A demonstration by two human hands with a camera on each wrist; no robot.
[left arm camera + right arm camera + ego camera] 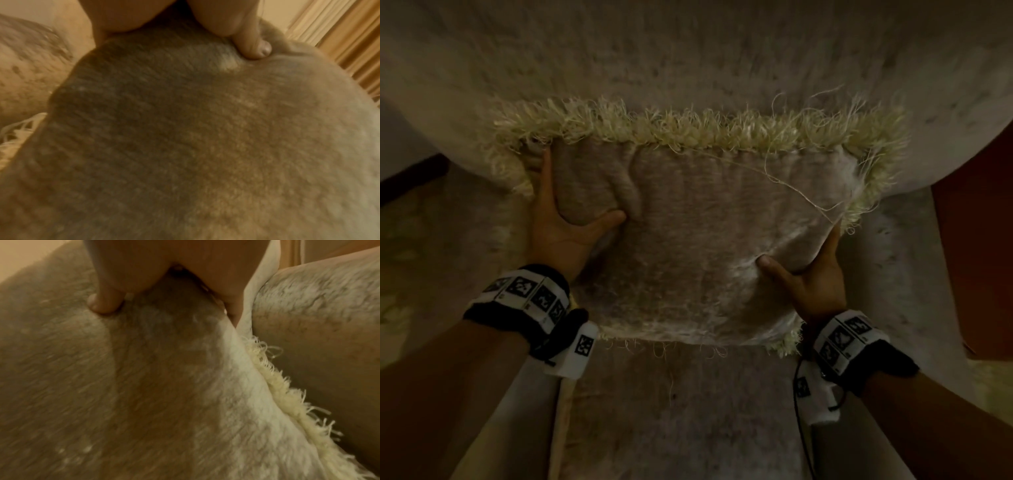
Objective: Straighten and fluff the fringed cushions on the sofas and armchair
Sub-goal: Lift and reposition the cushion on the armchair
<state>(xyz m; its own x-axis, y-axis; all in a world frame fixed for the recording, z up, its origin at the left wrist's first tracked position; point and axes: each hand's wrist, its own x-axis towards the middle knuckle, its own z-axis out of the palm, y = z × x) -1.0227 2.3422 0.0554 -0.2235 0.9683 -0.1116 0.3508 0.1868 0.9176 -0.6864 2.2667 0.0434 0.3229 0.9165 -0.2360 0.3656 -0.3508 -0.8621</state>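
fringed cushion (688, 240) upright against armchair back (688, 51), on the seat | left hand (565, 233) and right hand (808, 274) each clamp a side edge, thumbs dug into front | squeeze inward evenly, keep top fringe (688, 130) level

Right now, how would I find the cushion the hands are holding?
Find the big plush chair. The cushion stands on its seat against the back, gripped by the left hand and right hand. Only it has a shaggy cream fringe.
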